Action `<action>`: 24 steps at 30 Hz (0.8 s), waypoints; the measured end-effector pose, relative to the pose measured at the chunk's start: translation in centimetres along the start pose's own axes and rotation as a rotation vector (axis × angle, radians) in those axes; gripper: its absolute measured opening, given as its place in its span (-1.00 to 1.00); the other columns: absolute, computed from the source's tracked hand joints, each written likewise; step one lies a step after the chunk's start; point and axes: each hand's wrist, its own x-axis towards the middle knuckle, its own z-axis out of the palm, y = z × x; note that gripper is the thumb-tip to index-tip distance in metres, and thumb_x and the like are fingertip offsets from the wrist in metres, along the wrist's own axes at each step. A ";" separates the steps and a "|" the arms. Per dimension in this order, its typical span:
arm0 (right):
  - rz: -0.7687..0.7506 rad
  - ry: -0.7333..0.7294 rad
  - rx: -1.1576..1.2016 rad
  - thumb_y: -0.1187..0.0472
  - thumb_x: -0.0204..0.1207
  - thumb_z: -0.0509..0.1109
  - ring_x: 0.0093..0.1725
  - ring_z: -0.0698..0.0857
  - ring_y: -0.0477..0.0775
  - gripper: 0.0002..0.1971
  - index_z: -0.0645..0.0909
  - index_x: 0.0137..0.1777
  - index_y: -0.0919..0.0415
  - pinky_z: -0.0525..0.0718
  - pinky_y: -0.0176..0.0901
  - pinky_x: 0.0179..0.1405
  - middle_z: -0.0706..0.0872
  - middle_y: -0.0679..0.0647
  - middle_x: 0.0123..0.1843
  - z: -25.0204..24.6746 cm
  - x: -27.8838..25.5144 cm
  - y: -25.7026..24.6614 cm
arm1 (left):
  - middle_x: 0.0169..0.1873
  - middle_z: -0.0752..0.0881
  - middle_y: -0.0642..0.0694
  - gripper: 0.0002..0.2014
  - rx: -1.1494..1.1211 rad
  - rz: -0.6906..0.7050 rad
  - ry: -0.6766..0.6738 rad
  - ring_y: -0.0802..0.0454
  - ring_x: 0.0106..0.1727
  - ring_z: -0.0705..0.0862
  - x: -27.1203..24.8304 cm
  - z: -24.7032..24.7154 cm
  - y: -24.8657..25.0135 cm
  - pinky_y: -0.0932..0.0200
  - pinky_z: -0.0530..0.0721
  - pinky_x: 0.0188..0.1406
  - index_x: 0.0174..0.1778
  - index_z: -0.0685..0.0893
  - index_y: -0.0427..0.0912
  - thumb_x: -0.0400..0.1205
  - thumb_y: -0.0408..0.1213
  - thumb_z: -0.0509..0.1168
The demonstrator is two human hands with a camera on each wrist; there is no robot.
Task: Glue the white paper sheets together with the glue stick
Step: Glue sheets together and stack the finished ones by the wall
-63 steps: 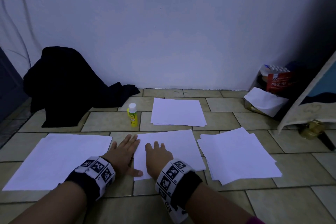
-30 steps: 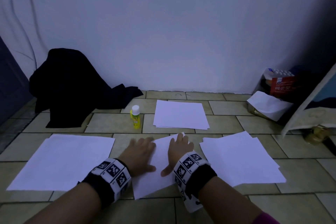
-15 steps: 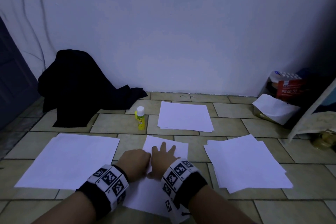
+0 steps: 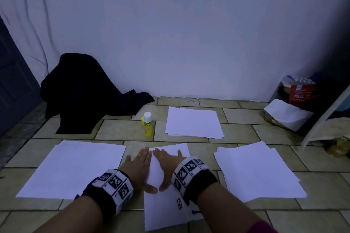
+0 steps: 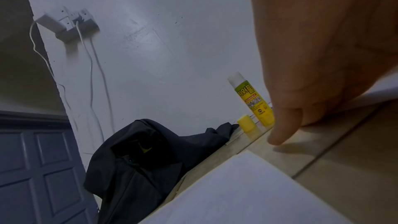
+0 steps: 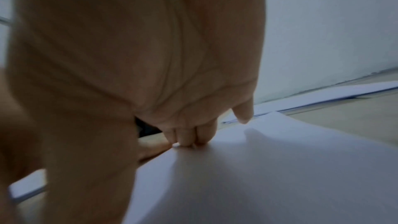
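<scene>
Head view shows both hands flat on the centre paper sheet point(image 4: 166, 208), which lies on the tiled floor point(image 4: 312, 219) at six o'clock, turned with a long edge running away from the person. The left hand point(image 4: 137, 169) lies with its fingers straight along the sheet's left edge, partly on the tile, and its thumb on the paper; its grip is wide and holds nothing. The right hand point(image 4: 167, 164) lies on the sheet itself, fingers spread and straight, thumb tip close to the left thumb; its grip is wide too. In the right wrist view the fingertips point(image 6: 189, 140) bear on the paper, which bulges slightly beside them.

My judgement is that the step in hand is smoothing or squaring this sheet, either after pressing two sheets together or before gluing. I cannot tell whether it is one layer or two. The next move likely calls for the glue stick or a fresh sheet.

Other white paper lies around: a large sheet point(image 4: 73, 168) at nine o'clock, a loosely fanned stack point(image 4: 259, 172) at three o'clock, and a neater stack point(image 4: 193, 123) at one o'clock.

Farther off, at twelve o'clock, the yellow glue stick point(image 4: 147, 126) stands upright on the tile. The left wrist view shows its yellow cap point(image 5: 246, 123) off and standing just beside it.
</scene>
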 end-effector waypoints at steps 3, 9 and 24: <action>0.091 -0.031 0.059 -0.18 0.50 0.40 0.69 -0.08 0.13 0.05 -0.31 0.69 0.06 -0.11 0.23 0.61 -0.18 -0.04 0.73 -1.0 -2.2 2.2 | 0.65 -0.38 -0.18 0.21 -0.023 0.001 0.005 -0.06 0.69 -0.29 -0.1 0.0 0.0 -0.21 -0.10 0.65 0.65 -0.37 -0.29 0.49 0.28 0.35; 0.263 -0.023 0.075 -0.34 0.50 0.27 0.65 0.16 0.26 0.00 -0.26 0.69 0.06 0.13 0.16 0.58 -0.13 -0.06 0.73 -1.2 -2.8 5.2 | 0.64 -0.42 -0.14 0.21 -0.040 0.015 -0.008 -0.03 0.69 -0.32 -0.2 0.0 -0.1 -0.21 -0.12 0.64 0.64 -0.39 -0.29 0.49 0.29 0.34; 0.382 0.267 0.038 0.20 0.60 0.28 0.44 0.32 0.26 -0.62 0.43 0.41 0.15 0.43 0.13 0.28 0.35 0.24 0.42 1.5 -0.6 0.1 | 0.58 0.29 -0.13 -0.47 0.040 0.099 0.250 -0.08 0.50 0.38 -1.2 -1.6 2.1 0.06 0.40 0.46 0.56 0.32 -0.20 0.70 -0.06 0.21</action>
